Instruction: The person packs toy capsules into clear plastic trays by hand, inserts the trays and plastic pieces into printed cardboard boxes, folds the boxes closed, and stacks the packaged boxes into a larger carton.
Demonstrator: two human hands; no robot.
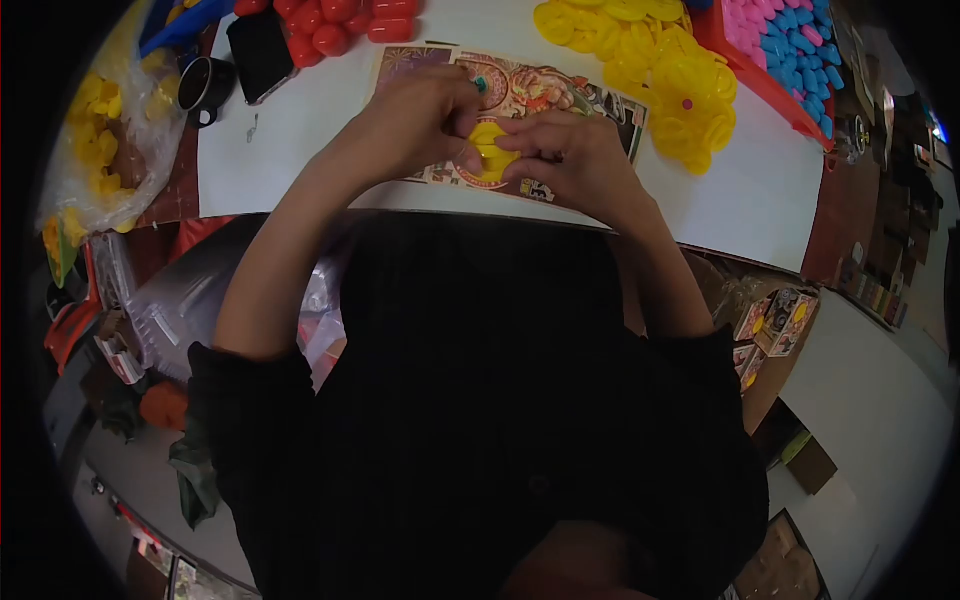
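Both of my hands meet over a printed cardboard sheet (540,85) on the white table. Between their fingers is a round yellow plastic piece (490,152), with a dark line or gap across it. My left hand (435,115) grips its left side, thumb and fingers closed in. From the right, my right hand (570,160) pinches the same piece with thumb and fingertips. A small teal bit (481,84) shows beside my left knuckles; I cannot tell whether it is loose or printed. The fingers hide part of the yellow piece and of the sheet.
Yellow plastic discs (690,100) are heaped right of the sheet. Beyond them stands a red tray (735,60) of pink and blue pieces. Red plastic pieces (330,25), a black phone (260,58) and a dark mug (207,88) sit back left, near a clear bag (150,150).
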